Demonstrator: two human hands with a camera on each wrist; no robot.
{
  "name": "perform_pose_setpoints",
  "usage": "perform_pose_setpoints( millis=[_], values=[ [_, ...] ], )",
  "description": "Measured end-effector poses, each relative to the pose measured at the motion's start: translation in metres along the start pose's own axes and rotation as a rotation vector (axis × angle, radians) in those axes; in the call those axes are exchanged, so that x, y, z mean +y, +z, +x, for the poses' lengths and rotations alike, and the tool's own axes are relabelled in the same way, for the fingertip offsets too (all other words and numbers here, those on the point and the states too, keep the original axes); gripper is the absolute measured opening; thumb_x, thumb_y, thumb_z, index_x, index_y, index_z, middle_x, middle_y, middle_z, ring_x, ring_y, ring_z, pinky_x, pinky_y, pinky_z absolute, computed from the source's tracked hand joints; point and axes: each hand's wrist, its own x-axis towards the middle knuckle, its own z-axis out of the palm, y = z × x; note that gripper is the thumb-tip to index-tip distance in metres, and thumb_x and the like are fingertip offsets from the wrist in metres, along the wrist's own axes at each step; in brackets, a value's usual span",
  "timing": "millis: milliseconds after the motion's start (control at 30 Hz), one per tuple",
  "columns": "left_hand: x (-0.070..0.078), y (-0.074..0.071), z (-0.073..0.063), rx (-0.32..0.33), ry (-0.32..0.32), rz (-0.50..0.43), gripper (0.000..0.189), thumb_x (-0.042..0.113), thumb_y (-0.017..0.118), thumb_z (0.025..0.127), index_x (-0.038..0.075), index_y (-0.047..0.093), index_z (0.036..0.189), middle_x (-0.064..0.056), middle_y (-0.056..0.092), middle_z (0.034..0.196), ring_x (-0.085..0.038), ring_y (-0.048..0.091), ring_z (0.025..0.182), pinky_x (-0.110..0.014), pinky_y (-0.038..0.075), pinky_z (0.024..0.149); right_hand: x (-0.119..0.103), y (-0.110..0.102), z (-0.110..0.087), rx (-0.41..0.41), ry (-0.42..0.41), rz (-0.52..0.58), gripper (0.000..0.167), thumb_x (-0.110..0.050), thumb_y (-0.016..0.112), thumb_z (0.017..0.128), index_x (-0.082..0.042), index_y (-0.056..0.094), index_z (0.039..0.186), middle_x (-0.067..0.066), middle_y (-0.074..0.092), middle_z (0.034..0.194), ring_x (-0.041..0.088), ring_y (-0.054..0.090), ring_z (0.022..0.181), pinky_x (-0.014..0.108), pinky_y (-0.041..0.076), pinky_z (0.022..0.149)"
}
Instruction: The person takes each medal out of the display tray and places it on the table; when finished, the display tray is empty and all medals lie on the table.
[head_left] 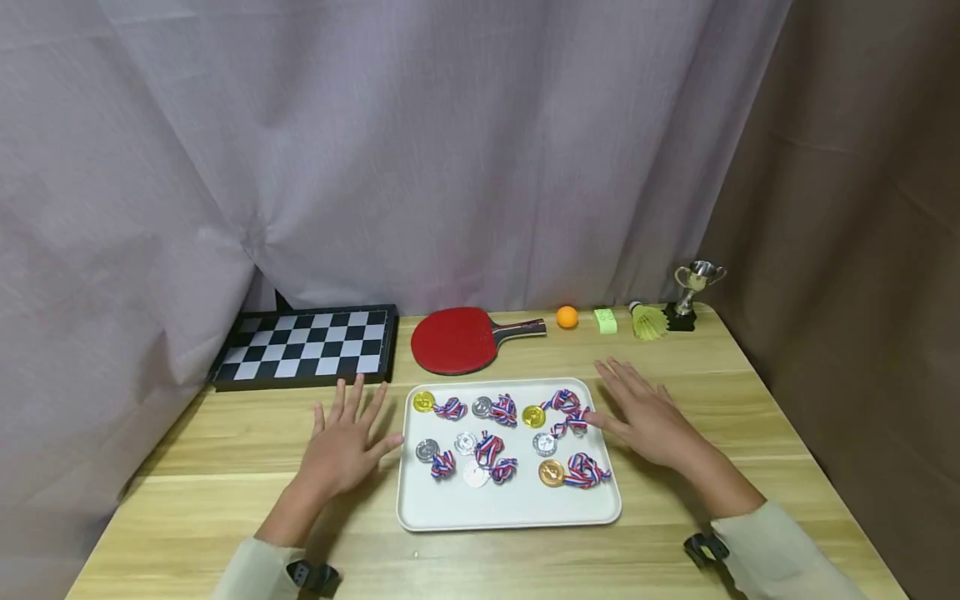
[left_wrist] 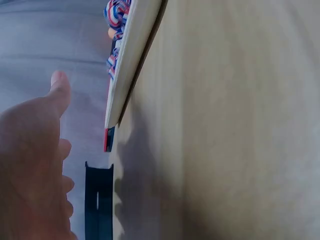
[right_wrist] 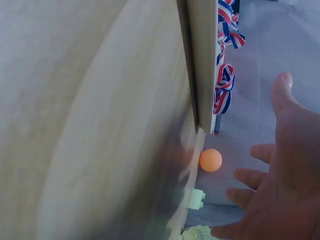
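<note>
A white tray (head_left: 510, 510) lies on the wooden table between both hands. On it are several medals with bundled red, white and blue ribbons, among them a gold medal (head_left: 533, 416), a silver medal (head_left: 427, 450) and a bronze-coloured medal (head_left: 551, 472). My left hand (head_left: 341, 454) hovers beside the tray's left edge with fingers spread, its thumb tip near the rim. Over the right side, my right hand (head_left: 648, 417) is also spread and holds nothing; its thumb overlaps a ribbon (head_left: 576, 421) in the head view. The left wrist view shows the left hand above its shadow.
Along the back stand a black-and-white checkerboard (head_left: 307, 343), a red table tennis bat (head_left: 453, 342), an orange ball (head_left: 567, 317), a light green block (head_left: 605, 321), a yellow shuttlecock (head_left: 648, 322) and a small trophy cup (head_left: 693, 287). Grey curtains (head_left: 480, 150) hang behind the table.
</note>
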Motion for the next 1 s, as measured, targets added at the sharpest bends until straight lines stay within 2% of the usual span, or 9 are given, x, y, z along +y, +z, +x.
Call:
perform_pose_setpoints(
  millis=[100, 233, 400, 600, 733, 867, 1000],
  values=[
    [0.003, 0.003, -0.002, -0.004, 0.027, -0.044, 0.081, 0.059, 0.052, 0.102, 0.018, 0.024, 0.166, -0.019, 0.008, 0.172, -0.048, 0.005, 0.156, -0.075, 0.012, 0.119, -0.002, 0.002, 0.005, -0.014, -0.030, 0.027, 0.088, -0.059, 0.055, 0.100, -0.018, 0.016, 0.167, 0.019, 0.015, 0.171, 0.048, 0.017, 0.154, 0.078, 0.013, 0.116],
    [0.007, 0.009, -0.004, -0.018, 0.052, -0.159, 0.076, 0.050, 0.052, 0.105, 0.016, 0.021, 0.166, -0.021, 0.009, 0.171, -0.048, 0.008, 0.156, -0.070, 0.015, 0.121, -0.004, 0.004, 0.012, -0.025, -0.079, 0.056, 0.087, -0.057, 0.058, 0.100, -0.014, 0.021, 0.166, 0.020, 0.018, 0.170, 0.047, 0.020, 0.153, 0.073, 0.019, 0.119],
    [0.012, 0.014, -0.005, -0.046, 0.056, -0.280, 0.072, 0.042, 0.049, 0.108, 0.013, 0.018, 0.166, -0.022, 0.009, 0.171, -0.045, 0.011, 0.156, -0.066, 0.016, 0.123, -0.009, 0.006, 0.020, -0.058, -0.118, 0.123, 0.086, -0.056, 0.060, 0.099, -0.012, 0.025, 0.165, 0.021, 0.023, 0.168, 0.048, 0.026, 0.151, 0.070, 0.024, 0.118],
    [0.016, 0.015, -0.008, -0.106, 0.044, -0.446, 0.067, 0.036, 0.045, 0.111, 0.013, 0.016, 0.166, -0.017, 0.008, 0.172, -0.040, 0.016, 0.156, -0.059, 0.017, 0.125, -0.019, 0.009, 0.028, -0.098, -0.177, 0.190, 0.082, -0.052, 0.062, 0.099, -0.010, 0.032, 0.162, 0.019, 0.031, 0.166, 0.045, 0.030, 0.151, 0.065, 0.027, 0.120],
    [0.019, 0.017, -0.010, -0.093, 0.073, -0.533, 0.062, 0.028, 0.045, 0.111, 0.006, 0.022, 0.164, -0.020, 0.015, 0.170, -0.039, 0.018, 0.156, -0.056, 0.019, 0.125, -0.025, 0.015, 0.034, -0.104, -0.224, 0.214, 0.074, -0.047, 0.064, 0.099, -0.010, 0.040, 0.159, 0.018, 0.038, 0.163, 0.042, 0.037, 0.148, 0.062, 0.031, 0.119],
    [0.022, 0.017, -0.013, -0.057, 0.089, -0.598, 0.057, 0.018, 0.047, 0.110, -0.004, 0.028, 0.159, -0.024, 0.022, 0.167, -0.040, 0.022, 0.155, -0.054, 0.018, 0.125, -0.030, 0.022, 0.043, -0.123, -0.270, 0.230, 0.064, -0.035, 0.070, 0.099, -0.009, 0.049, 0.153, 0.016, 0.047, 0.157, 0.040, 0.044, 0.144, 0.059, 0.035, 0.118],
    [0.023, 0.018, -0.014, -0.074, 0.064, -0.691, 0.055, 0.010, 0.049, 0.108, -0.005, 0.031, 0.158, -0.022, 0.025, 0.167, -0.037, 0.022, 0.155, -0.051, 0.016, 0.126, -0.032, 0.029, 0.053, -0.168, -0.292, 0.247, 0.056, -0.029, 0.072, 0.098, -0.009, 0.057, 0.148, 0.014, 0.054, 0.151, 0.037, 0.049, 0.141, 0.056, 0.039, 0.117]
  ],
)
